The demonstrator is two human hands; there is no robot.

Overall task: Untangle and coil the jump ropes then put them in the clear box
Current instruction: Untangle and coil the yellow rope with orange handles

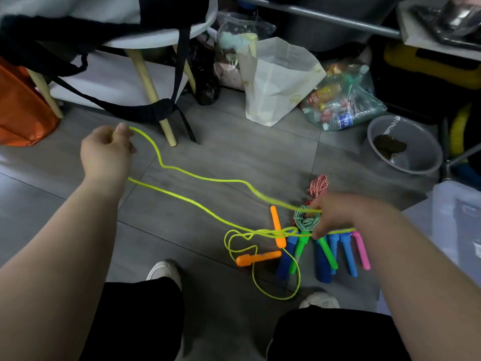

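Two strands of yellow rope (208, 179) run over the floor (234, 142) between your hands: your left grip (106, 152) is pinched on the looped end, your right grip (346, 217), blurred, seems closed round the strands above the coloured handles (347, 254), near the clear box (458, 207).

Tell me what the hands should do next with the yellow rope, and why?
Probably the right hand should work loose the yellow rope where it makes small loops by the orange handles. The left hand holds it stretched, and that spot looks snagged.
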